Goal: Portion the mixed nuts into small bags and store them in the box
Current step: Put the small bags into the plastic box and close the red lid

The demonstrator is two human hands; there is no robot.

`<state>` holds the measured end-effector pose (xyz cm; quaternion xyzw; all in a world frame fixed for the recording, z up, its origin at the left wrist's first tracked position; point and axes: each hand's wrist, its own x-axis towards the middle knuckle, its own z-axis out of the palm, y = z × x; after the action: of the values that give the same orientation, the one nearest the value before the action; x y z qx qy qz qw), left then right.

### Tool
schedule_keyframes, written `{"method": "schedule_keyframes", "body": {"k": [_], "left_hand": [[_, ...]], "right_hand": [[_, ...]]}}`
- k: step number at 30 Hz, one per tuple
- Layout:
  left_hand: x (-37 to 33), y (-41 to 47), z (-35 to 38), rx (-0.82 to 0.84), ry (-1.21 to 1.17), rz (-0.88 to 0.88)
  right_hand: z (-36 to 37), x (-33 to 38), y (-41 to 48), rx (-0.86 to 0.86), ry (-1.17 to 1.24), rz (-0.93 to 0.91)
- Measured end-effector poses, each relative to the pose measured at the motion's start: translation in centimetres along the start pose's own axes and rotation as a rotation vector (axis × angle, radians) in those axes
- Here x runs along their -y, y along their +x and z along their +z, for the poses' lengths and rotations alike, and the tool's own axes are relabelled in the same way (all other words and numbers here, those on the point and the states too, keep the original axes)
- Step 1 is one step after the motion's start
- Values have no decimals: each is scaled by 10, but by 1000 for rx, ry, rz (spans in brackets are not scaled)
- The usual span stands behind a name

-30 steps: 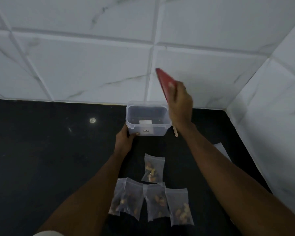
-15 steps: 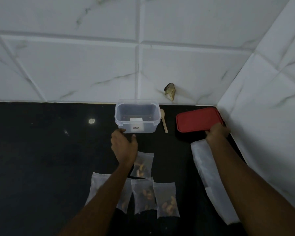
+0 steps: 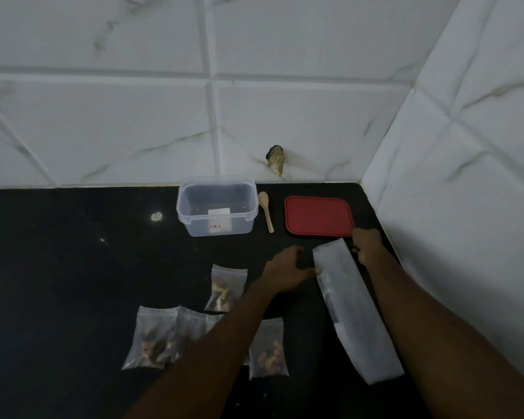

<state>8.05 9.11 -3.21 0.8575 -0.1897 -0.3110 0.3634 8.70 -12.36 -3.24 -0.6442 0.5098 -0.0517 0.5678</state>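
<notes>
The clear plastic box (image 3: pixel 194 226) stands open and looks empty at the back of the black counter. Its red lid (image 3: pixel 318 216) lies flat to the right of it. Several small zip bags of mixed nuts lie in front: one (image 3: pixel 227 287) alone, and a row nearer me (image 3: pixel 152 337), partly hidden by my left forearm. A long white bag (image 3: pixel 354 309) lies between my arms. My left hand (image 3: pixel 285 272) has loose fingers, its thumb touching the bag's left edge. My right hand (image 3: pixel 368 246) curls its fingers at the bag's upper right edge.
A small wooden spoon (image 3: pixel 266 210) lies between the box and the lid. White tiled walls meet in a corner at the right, close behind the lid. A chipped hole (image 3: pixel 275 160) marks the back tile. Bare black counter (image 3: pixel 73 267) stretches to the left.
My right hand set the red lid down flat on the counter and drew back to the long bag's top. My left hand left the box and moved right to the bag.
</notes>
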Motion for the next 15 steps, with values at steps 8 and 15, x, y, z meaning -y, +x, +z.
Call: {"method": "schedule_keyframes", "body": {"k": [8,15], "left_hand": [[-17,17,29,-23,-178,-88],[-19,24,42,-59,-470,-211]], "right_hand": [[-52,-28,-49,119,-308,-154],[-52,-64,-64,301,-538,-124]]}}
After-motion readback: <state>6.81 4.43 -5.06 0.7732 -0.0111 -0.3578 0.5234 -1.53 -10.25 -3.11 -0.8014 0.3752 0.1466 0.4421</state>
